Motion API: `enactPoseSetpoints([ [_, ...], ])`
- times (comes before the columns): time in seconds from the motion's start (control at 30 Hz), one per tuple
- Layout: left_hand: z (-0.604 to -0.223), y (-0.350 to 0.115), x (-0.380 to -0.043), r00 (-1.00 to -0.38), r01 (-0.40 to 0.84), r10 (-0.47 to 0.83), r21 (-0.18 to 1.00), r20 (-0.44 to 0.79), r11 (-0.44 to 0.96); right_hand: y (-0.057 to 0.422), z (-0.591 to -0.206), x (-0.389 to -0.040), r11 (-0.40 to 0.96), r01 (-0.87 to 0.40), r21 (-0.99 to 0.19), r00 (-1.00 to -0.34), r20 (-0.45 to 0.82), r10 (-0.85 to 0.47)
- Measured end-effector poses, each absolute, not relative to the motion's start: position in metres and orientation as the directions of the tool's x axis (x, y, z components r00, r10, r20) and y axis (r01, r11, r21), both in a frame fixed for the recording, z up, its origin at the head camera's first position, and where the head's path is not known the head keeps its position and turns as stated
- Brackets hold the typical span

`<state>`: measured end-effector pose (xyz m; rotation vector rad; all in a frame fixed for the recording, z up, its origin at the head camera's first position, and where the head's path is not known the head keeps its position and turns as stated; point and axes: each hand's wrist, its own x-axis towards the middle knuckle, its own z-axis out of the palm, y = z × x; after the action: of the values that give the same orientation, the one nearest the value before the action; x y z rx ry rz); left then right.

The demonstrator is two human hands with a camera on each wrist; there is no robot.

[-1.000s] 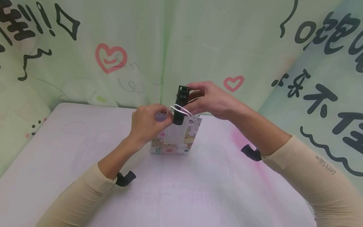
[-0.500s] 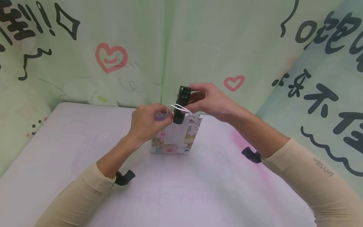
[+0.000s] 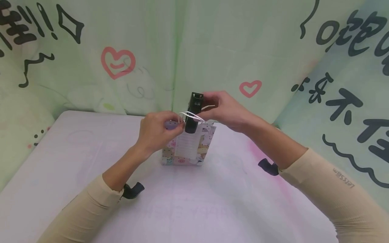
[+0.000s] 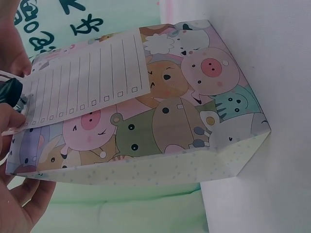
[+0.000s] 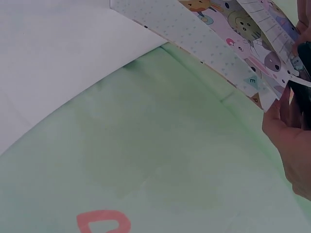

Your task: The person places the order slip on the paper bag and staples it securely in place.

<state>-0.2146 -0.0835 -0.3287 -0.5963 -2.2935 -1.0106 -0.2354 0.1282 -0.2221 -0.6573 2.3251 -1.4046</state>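
A gift bag [image 3: 208,138] printed with cartoon animals stands upright on the table, with thin white cord handles [image 3: 199,118] at its top. Against its front lies a lined white paper slip [image 4: 97,77] with a row of small check boxes. My left hand [image 3: 155,133] pinches the bag's top edge at the left, by the slip. In my right hand [image 3: 228,111] is a black stapler [image 3: 192,118], held steeply with its lower end over the slip's top edge. The white handle cord crosses in front of the stapler. In the right wrist view, my fingers partly hide the stapler.
The table [image 3: 182,206] has a pale cover with faint pink marks. Behind it hangs a green curtain [image 3: 206,50] with hearts, and dark lettering shows on the walls. A black wrist mount [image 3: 132,190] sits at the left cuff, another [image 3: 268,167] at the right.
The stapler tips slightly right and then back, its lower end staying at the bag's top. My right hand's fingers shift a little on it. The left hand and bag hold nearly still.
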Motion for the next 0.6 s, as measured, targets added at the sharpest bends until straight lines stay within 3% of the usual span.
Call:
enactPoseSetpoints([
  [0.23,-0.3293,-0.084,-0.2147,-0.744,0.597,0.172,0.528,0.645,0.604,0.1275,-0.23,-0.2335,0.321,-0.174,-0.931,-0.838,-0.031,-0.545],
  [0.6,-0.3297,-0.0838,-0.2147,-0.741,0.602,0.172,0.529,0.649,0.598,0.1234,-0.2327,-0.2348,0.249,-0.046,-0.967,-0.833,-0.1,-0.545],
])
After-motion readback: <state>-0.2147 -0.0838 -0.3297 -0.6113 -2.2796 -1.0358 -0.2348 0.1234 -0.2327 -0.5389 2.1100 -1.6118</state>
